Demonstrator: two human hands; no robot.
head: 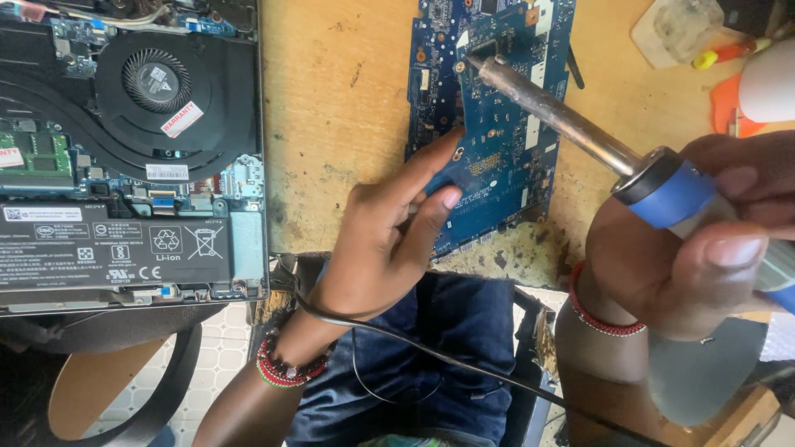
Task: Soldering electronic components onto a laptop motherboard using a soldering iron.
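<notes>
A: How many things are on the wooden table (339,99)?

B: 1 blue circuit board (489,116), 1 soldering iron (571,124), and 1 opened laptop (124,149) left of the board, showing 1 round fan (156,80) and 1 black battery (116,248). 2 hands are in view.

A: Where is the board relative to the fingers?

B: The left hand (385,240) lies at the board's lower left edge. Its fingers are spread loosely and hold nothing; 2 fingertips (451,197) press on the board. The right hand (704,240), to the lower right of the board, is closed around the iron's blue handle (667,194).

A: Which way does the iron point?

B: Its long axis runs diagonally, from the handle at the board's lower right up to the tip (472,60) over the board's upper middle. Whether the tip touches the board, I cannot tell. The board's own long axis runs away from the person, tilted slightly.
</notes>
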